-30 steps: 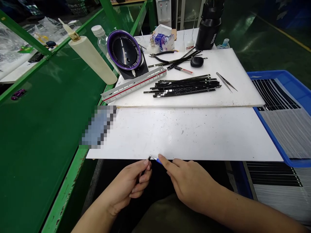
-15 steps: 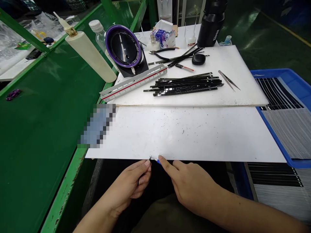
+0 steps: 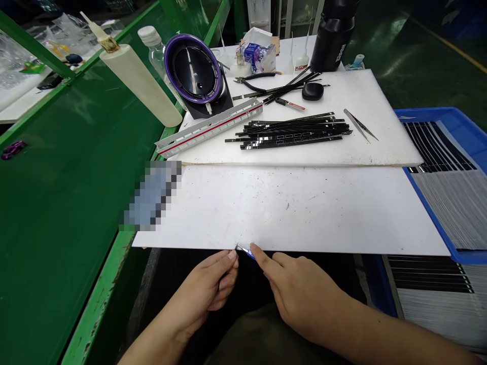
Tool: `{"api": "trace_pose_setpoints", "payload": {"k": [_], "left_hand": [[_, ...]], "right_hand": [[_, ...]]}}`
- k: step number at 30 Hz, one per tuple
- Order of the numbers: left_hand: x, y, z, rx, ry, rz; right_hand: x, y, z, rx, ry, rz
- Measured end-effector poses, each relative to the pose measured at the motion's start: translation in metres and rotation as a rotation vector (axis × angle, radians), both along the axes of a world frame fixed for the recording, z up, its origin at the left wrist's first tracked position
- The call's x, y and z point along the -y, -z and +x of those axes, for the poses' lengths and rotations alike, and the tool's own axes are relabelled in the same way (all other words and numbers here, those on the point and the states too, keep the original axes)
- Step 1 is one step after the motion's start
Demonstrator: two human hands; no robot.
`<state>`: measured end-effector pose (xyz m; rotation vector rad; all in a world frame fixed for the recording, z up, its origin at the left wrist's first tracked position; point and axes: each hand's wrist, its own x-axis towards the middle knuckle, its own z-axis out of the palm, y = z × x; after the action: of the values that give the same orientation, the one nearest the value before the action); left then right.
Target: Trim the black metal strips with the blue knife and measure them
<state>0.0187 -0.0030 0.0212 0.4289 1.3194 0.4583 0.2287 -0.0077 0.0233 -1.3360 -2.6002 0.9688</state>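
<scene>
Both my hands meet just below the near edge of the white board (image 3: 289, 213). My left hand (image 3: 207, 289) is closed in a pinch on a thin dark piece too small to name. My right hand (image 3: 300, 294) grips a small blue-handled blade tool (image 3: 245, 251), its metal tip pointing left at my left fingertips. A pile of black strips (image 3: 289, 133) lies on the raised white slab (image 3: 380, 144) further back.
On the slab: a grey ruler-like rail with a red line (image 3: 209, 129), tweezers (image 3: 359, 125), pliers (image 3: 253, 80), a black pod (image 3: 312, 91). A purple-rimmed round device (image 3: 194, 68), a white cartridge tube (image 3: 139, 88), a black bottle (image 3: 335, 38). A blue tray (image 3: 449, 172) of strips at right.
My hands have barely moved; the left fingers have closed a little tighter against the tool's tip. The view has tilted slightly.
</scene>
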Motion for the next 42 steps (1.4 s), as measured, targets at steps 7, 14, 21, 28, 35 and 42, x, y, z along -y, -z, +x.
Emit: {"api": "trace_pose_setpoints", "payload": {"k": [7,14,21,28,35,42], "left_hand": [[-0.0002,-0.0013,0.002,0.005,-0.013,0.003],[0.0014,0.0021,-0.0012,0.015,-0.01,0.002],[0.0009,0.0018,-0.0024,0.036,0.006,0.028],[0.0011,0.0009,-0.0028,0.038,0.004,0.017],[0.0007,0.0016,-0.0028,0.036,0.003,0.011],[0.0015,0.0022,-0.0027,0.027,0.002,0.023]], "right_hand": [[0.0052,0.0055,-0.0045,0.096,-0.038,0.127],[0.0074,0.0072,-0.0045,0.079,-0.016,0.114],[0.0057,-0.0001,-0.0027,-0.023,0.032,-0.027],[0.0044,-0.0004,-0.0023,0.002,0.004,0.027],[0.0049,0.0014,-0.0031,0.064,-0.028,0.11],[0.0073,0.0053,-0.0046,0.094,-0.014,0.103]]}}
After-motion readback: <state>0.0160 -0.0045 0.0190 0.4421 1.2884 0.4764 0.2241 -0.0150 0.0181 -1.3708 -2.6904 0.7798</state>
